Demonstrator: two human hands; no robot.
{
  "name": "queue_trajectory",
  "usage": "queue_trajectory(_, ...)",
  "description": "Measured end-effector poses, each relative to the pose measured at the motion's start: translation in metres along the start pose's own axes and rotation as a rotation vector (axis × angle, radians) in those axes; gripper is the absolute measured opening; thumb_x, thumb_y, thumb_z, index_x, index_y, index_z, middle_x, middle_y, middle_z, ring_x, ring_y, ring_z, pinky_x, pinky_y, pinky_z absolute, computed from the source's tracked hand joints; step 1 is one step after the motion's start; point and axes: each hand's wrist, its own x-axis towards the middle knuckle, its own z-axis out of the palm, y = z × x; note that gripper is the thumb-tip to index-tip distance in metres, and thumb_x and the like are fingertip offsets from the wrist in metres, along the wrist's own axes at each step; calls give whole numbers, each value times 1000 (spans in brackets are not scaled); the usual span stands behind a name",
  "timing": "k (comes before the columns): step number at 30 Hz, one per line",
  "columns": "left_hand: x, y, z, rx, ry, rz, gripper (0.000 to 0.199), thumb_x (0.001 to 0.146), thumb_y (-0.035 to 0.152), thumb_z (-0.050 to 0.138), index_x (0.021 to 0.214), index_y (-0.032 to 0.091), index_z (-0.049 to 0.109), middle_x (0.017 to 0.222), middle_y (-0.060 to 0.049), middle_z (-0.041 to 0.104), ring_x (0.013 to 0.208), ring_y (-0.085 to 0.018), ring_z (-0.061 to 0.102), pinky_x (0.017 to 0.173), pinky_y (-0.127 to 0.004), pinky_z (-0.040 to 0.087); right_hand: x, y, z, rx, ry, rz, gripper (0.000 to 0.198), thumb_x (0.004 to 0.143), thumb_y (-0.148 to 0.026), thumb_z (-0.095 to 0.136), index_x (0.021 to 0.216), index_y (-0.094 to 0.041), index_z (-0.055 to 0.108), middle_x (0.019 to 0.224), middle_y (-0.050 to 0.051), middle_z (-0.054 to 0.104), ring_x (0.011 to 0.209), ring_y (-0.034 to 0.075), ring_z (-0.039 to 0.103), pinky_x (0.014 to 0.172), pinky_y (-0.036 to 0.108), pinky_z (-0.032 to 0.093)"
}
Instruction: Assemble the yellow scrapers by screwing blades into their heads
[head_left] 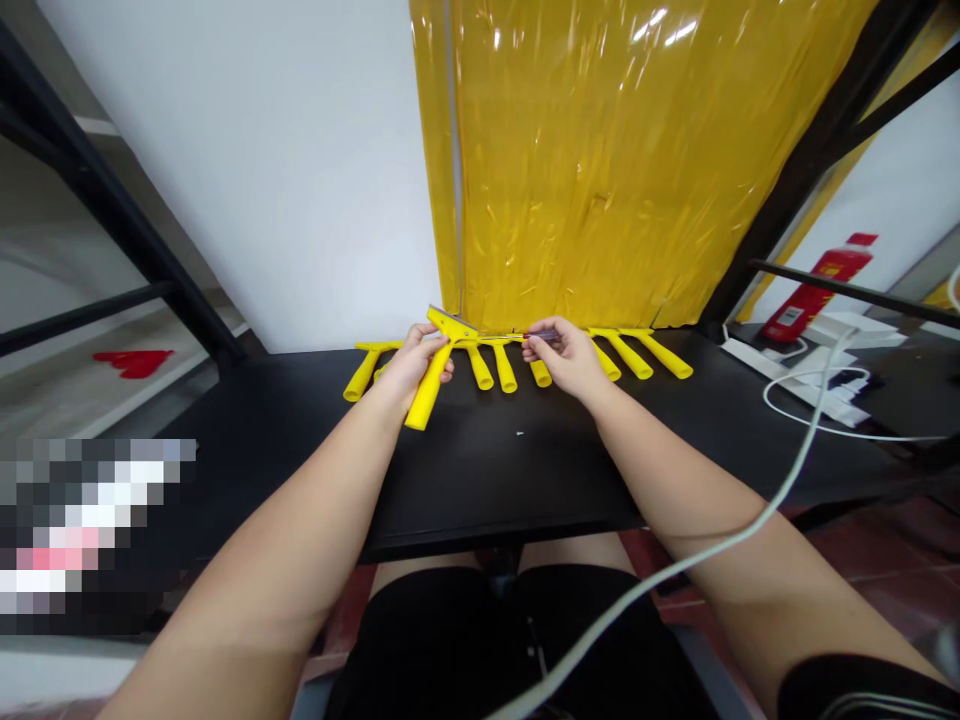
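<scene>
My left hand (416,365) is closed around a yellow scraper (429,390), its wide head with a metal edge tilted up and its hollow handle end pointing down toward me. Two small screws show on the scraper's head. In my right hand (566,355) is a slim screwdriver (541,336), pinched between the fingers, with its thin shaft pointing left toward the scraper's head. The tip appears apart from the screws. Behind both hands lies a row of several more yellow scrapers (505,370), handles toward me. A tiny screw (519,433) rests on the black table (495,490).
Yellow plastic sheeting (592,180) and a white panel (300,180) stand behind the table. On the right are a red bottle (817,290), a white power strip (802,385) and a white cable (712,550) crossing over my right arm. Black frame posts (135,220) flank the table.
</scene>
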Motion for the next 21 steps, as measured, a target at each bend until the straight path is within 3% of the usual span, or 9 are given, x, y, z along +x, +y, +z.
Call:
queue_trajectory(6,-1,-2,2,24,-37,18,32,87,16,65,107,27,43,76,2,61,48,-13,60,40,-20,40,-4,2,7,11,10,-61,38,86,-54,77,103,-23,62,94,6,74,84,20,75,89,45,66)
queue_trajectory(14,-1,-4,2,36,-97,14,35,86,18,67,106,28,42,74,3,62,47,-13,59,41,-21,41,-4,1,6,-5,1,-50,34,88,-50,75,104,-22,62,96,7,74,86,21,76,91,47,65)
queue_trajectory(18,-1,-4,1,27,-126,13,39,83,21,71,107,29,41,79,3,65,47,-13,59,41,-21,41,-5,-1,8,-24,10,-29,38,86,-53,76,103,-23,61,95,7,73,85,21,75,91,45,65)
queue_trajectory(21,-2,-5,2,63,-129,9,41,83,24,72,108,29,40,70,5,61,45,-13,58,41,-21,42,-4,-2,7,-37,10,-10,43,84,-58,76,104,-23,61,95,7,73,83,20,74,86,42,64)
